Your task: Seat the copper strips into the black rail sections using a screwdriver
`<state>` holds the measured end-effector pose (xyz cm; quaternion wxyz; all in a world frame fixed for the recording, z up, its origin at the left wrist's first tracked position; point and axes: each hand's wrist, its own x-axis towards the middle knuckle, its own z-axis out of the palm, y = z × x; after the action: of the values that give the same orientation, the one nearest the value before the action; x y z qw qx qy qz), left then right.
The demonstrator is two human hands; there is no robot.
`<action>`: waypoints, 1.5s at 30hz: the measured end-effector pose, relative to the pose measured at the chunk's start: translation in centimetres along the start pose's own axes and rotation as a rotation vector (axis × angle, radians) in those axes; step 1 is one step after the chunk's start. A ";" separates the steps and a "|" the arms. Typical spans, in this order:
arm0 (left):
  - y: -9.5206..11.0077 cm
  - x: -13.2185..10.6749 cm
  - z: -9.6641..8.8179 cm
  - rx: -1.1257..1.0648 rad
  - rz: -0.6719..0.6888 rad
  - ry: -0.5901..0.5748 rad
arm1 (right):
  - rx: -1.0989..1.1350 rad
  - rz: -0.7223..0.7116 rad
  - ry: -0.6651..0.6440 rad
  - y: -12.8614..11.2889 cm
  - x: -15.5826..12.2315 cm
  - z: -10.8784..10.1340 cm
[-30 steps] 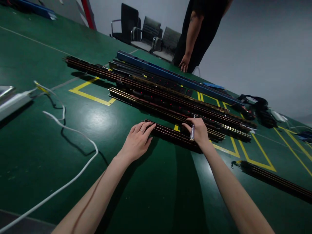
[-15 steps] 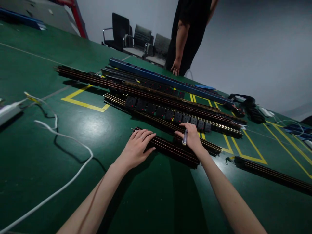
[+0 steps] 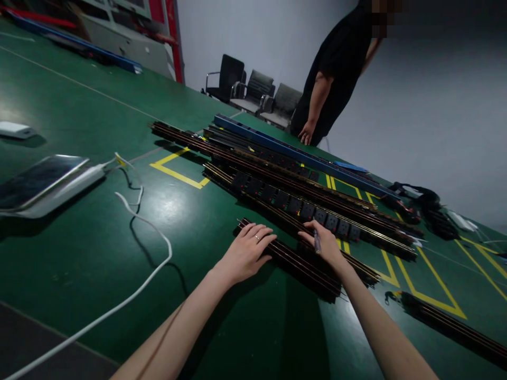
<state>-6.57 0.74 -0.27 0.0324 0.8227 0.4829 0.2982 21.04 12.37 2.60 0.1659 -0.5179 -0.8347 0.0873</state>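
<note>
My left hand (image 3: pixel 247 255) grips the left end of a short black metal strip (image 3: pixel 304 268) lined with copper-coloured rods, fingers over its top and thumb along the near side. My right hand (image 3: pixel 325 244) is closed around a small screwdriver (image 3: pixel 317 241) with a clear handle, above the far side of the same strip. The screwdriver's tip is hidden or too small to make out. Just beyond lies a longer strip with brass rods and a row of black socket blocks (image 3: pixel 294 205).
More long dark strips (image 3: pixel 253 161) and a blue rail (image 3: pixel 277 138) lie farther back on the green table (image 3: pixel 222 338). A white cable (image 3: pixel 138 287) and a phone (image 3: pixel 43 179) are at left. Another strip (image 3: pixel 455 322) lies at right. A person (image 3: pixel 332 74) stands across the table.
The view has shifted left and up, so everything appears lower and farther right, and the phone has come into view. Both hands keep nearly the same places on the strip.
</note>
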 end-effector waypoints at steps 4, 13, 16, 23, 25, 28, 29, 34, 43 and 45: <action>0.1 0.0 0.2 0.002 -0.004 -0.018 | 0.055 0.043 -0.028 -0.7 0.6 -1.5; 0.0 -0.1 0.3 0.053 -0.021 0.047 | 0.231 0.104 -0.192 -1.5 3.3 -5.9; -0.2 -0.2 0.5 0.073 -0.044 0.084 | 0.263 0.126 -0.210 -1.9 1.9 -6.9; -0.4 0.0 1.0 0.164 -0.100 0.148 | 0.220 0.226 -0.069 -2.2 -5.9 -10.5; -0.4 0.0 1.3 0.182 -0.123 0.163 | 0.138 0.251 -0.001 -2.7 -9.1 -11.8; -0.5 -0.1 1.6 0.183 -0.150 0.179 | 0.076 0.283 0.074 -3.8 -13.9 -13.4; -0.6 -0.1 1.6 0.182 -0.166 0.192 | 0.071 0.298 0.092 -4.1 -15.4 -13.7; -0.6 -0.1 1.3 -0.036 -0.292 0.314 | 0.132 0.337 0.147 -4.6 -21.7 -13.4; 2.2 -3.4 -2.0 -1.391 -0.982 0.582 | 0.045 0.027 0.272 -3.1 -27.7 -9.9; 3.2 -4.8 -3.0 -1.507 -1.027 0.631 | -0.013 -0.049 0.262 -2.5 -28.5 -9.4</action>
<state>-7.41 -5.60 1.04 0.5473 0.1564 0.4521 0.6867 34.06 -14.41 6.78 0.2722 -0.5053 -0.8188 0.0095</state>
